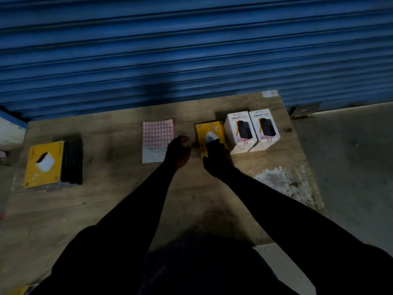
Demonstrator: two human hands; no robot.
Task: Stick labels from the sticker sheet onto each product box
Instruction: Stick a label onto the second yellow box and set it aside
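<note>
A sticker sheet (157, 135) with pink-bordered labels lies flat at the middle of the wooden table (127, 199). My left hand (178, 152) hovers over the sheet's lower right corner with its fingers curled; the dim light hides whether it pinches a label. To the right lies a yellow product box (209, 129), and my right hand (217, 158) rests on its near end with fingers bent over it. Two white product boxes (252, 129) marked HALLEY 20K stand just right of the yellow one.
At the left a yellow box (43, 163) sits beside a row of dark boxes (72, 161). A blue roller shutter (191, 50) rises behind the table. The table's right edge drops to a concrete floor (350, 167). A worn pale patch (280, 179) marks the right side.
</note>
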